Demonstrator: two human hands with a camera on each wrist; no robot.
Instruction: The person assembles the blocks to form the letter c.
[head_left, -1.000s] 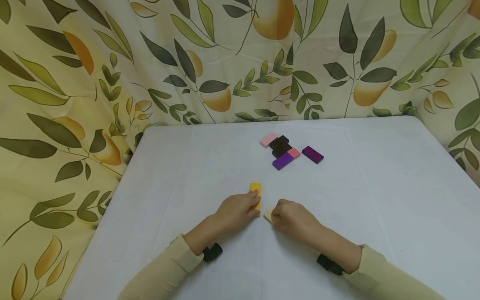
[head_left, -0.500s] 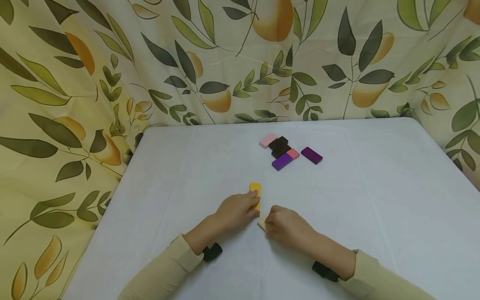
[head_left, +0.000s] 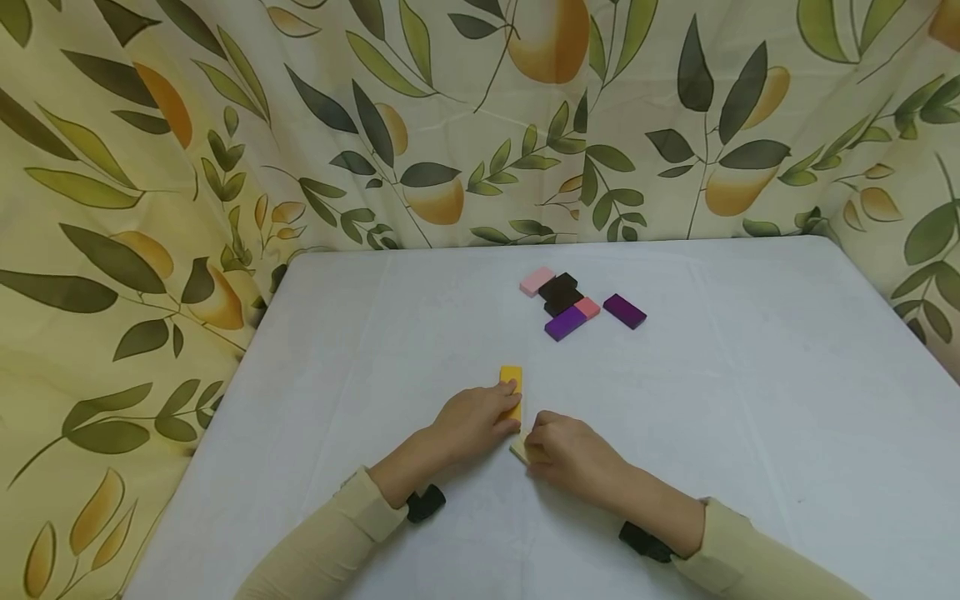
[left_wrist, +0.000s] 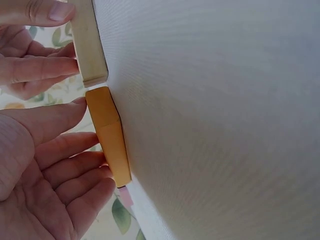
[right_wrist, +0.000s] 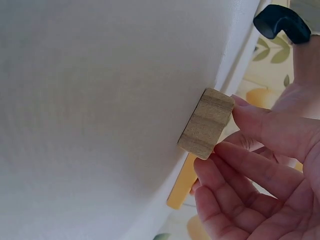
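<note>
On the table [head_left: 375, 333], around the middle, here's the left hand [head_left: 471, 423] in from the left, touching the left-hand block [head_left: 512, 375]. In from the right, the right hand [head_left: 570, 450] has the right-hand block [head_left: 519, 450], just beside the other's near end and slightly nearer. Look farther: a cluster of blocks [head_left: 564, 300] lies beyond both hands, right of the left-hand block. Right of that cluster, apart, a lone block [head_left: 625, 311]. Behind the table's far edge, the curtain [head_left: 450, 125].
</note>
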